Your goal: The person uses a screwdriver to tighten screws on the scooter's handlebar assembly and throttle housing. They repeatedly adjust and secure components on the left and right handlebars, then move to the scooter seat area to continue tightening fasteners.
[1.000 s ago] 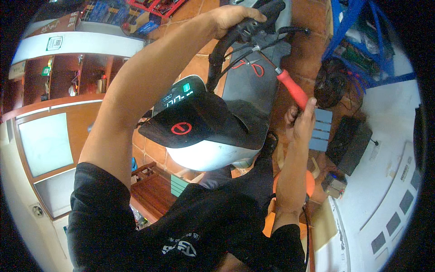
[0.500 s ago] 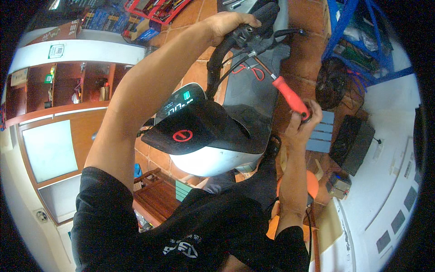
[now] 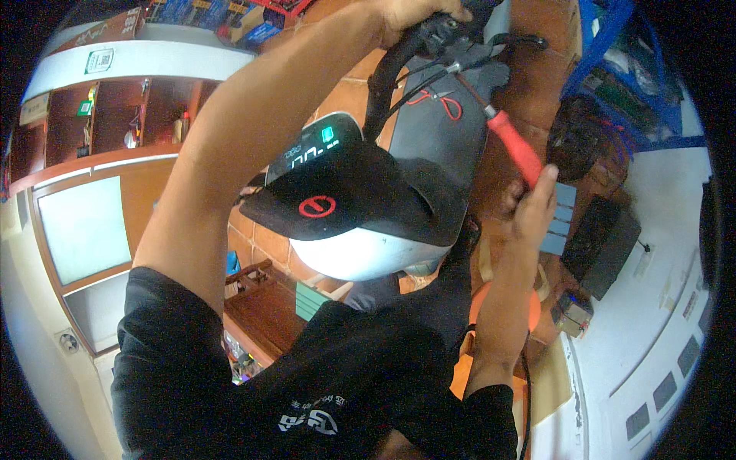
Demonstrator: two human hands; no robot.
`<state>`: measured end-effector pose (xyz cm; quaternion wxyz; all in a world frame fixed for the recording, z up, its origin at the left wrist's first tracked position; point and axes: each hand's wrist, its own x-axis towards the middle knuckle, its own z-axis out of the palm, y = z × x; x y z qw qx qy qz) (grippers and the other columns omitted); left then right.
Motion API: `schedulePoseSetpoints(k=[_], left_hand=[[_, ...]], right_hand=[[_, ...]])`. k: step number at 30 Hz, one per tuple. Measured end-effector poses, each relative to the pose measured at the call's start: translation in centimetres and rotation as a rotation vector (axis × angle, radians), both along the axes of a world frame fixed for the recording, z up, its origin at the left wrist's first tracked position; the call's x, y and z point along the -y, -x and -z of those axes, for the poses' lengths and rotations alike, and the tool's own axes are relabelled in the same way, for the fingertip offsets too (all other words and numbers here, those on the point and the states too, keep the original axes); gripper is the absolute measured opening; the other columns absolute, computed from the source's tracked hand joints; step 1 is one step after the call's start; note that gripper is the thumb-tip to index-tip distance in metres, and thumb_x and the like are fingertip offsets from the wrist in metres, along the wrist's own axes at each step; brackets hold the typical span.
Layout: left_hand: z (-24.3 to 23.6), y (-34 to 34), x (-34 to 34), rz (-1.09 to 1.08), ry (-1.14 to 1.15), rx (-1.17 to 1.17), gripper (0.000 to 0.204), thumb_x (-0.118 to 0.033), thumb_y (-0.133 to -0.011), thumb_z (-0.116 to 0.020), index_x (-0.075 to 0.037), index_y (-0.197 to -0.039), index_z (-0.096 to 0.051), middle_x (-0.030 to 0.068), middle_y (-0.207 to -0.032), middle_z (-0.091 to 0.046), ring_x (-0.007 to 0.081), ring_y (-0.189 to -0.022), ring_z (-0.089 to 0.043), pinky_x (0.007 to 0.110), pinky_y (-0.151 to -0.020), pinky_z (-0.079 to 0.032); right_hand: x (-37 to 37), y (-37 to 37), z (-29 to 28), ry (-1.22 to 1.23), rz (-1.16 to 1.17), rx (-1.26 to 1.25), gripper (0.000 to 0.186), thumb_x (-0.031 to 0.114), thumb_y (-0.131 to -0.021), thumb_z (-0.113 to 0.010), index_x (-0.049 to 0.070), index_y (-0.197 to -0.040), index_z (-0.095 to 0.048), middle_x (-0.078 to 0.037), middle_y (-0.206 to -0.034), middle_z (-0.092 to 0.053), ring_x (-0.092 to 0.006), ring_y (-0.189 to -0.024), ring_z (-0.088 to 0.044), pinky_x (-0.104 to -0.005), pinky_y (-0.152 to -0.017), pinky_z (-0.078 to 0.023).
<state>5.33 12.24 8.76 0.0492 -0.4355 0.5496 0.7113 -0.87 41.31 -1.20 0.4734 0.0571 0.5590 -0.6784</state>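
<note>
While the left hand (image 3: 418, 14), cut off by the upper edge, holds the black handlebar grip (image 3: 483, 12), its fingers hidden, the right hand (image 3: 533, 217) closes around the end of a red-handled, slim-shafted metal screwdriver (image 3: 517, 146), whose indistinct tip lies near the black lever (image 3: 514, 39). Blurred digits glow on the dark display (image 3: 310, 146); white lettering marks the black T-shirt (image 3: 337, 368).

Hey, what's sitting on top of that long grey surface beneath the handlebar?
Red-handled scissors lie on the long grey surface. The handlebar covers part of its far end, so anything behind it can't be seen.
</note>
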Motion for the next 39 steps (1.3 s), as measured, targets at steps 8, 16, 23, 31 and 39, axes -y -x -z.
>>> schedulePoseSetpoints(k=[8,16,23,31,39], left_hand=[[0.3,0.1,0.5,-0.006,0.002,-0.023,0.019,-0.024,-0.083,-0.064,-0.009,-0.072,-0.060,0.0011,-0.058,-0.057,0.0143,-0.043,-0.050,0.027,-0.042,-0.042],[0.5,0.4,0.2,0.086,0.009,-0.039,0.022,-0.027,-0.084,-0.061,-0.009,-0.071,-0.059,0.0011,-0.058,-0.058,0.0128,-0.041,-0.050,0.026,-0.041,-0.042],[-0.2,0.4,0.1,0.081,-0.019,-0.015,0.024,-0.028,-0.083,-0.060,-0.010,-0.067,-0.059,0.0020,-0.056,-0.059,0.0150,-0.042,-0.053,0.030,-0.045,-0.046],[-0.1,0.1,0.7,0.083,-0.040,-0.033,0.023,-0.027,-0.083,-0.060,-0.010,-0.068,-0.059,0.0029,-0.058,-0.060,0.0156,-0.043,-0.055,0.030,-0.046,-0.048],[-0.4,0.3,0.1,0.070,0.004,-0.029,0.024,-0.028,-0.083,-0.060,-0.010,-0.068,-0.058,0.0036,-0.057,-0.059,0.0168,-0.043,-0.054,0.032,-0.046,-0.048]], right_hand=[[0.3,-0.1,3.3,0.244,0.076,-0.328,0.049,0.050,-0.096,-0.046,0.004,-0.115,-0.046,-0.008,-0.082,-0.056,-0.0148,-0.057,-0.051,-0.0260,-0.053,-0.043],[1.1,-1.4,4.7,0.216,0.307,-0.975,0.048,0.049,-0.095,-0.049,0.005,-0.113,-0.045,-0.005,-0.074,-0.053,-0.0136,-0.054,-0.046,-0.0242,-0.046,-0.035],[-0.3,-0.4,3.1,0.177,0.094,-0.606,0.042,0.038,-0.097,-0.049,-0.001,-0.112,-0.047,-0.009,-0.083,-0.059,-0.0182,-0.064,-0.055,-0.0279,-0.055,-0.043],[-1.3,0.8,1.9,0.115,-0.151,-0.054,0.046,0.043,-0.097,-0.048,0.000,-0.113,-0.048,-0.008,-0.081,-0.057,-0.0159,-0.062,-0.052,-0.0274,-0.052,-0.040],[-1.0,0.4,5.5,0.539,-0.079,-0.159,0.051,0.046,-0.096,-0.047,0.000,-0.116,-0.039,-0.011,-0.083,-0.056,-0.0180,-0.062,-0.055,-0.0255,-0.054,-0.044]])
